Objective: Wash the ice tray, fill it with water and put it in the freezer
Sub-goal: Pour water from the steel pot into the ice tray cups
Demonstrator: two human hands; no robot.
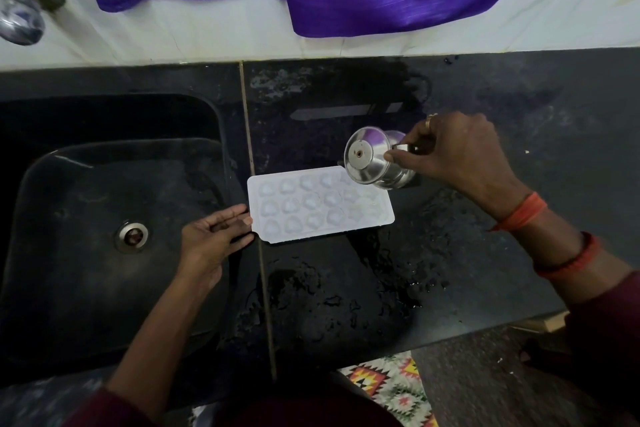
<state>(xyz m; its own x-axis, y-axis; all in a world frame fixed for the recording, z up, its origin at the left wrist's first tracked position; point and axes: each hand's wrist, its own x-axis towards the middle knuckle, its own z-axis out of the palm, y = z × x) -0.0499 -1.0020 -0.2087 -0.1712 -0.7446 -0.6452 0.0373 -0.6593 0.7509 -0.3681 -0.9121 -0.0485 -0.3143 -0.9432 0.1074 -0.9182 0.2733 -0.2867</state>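
I was at the filling step: the one sink lay left of the single ice tray, and between them my left hand had its fingers nearly straight, tips touching the tray's left edge to steady it. The tray sat flat on the counter, showing three rows of what looked like six hollows. Over its far right corner my right hand gripped the one steel cup, tipped well over. Next, I judged, came a slow pour along the rows, then a level carry.
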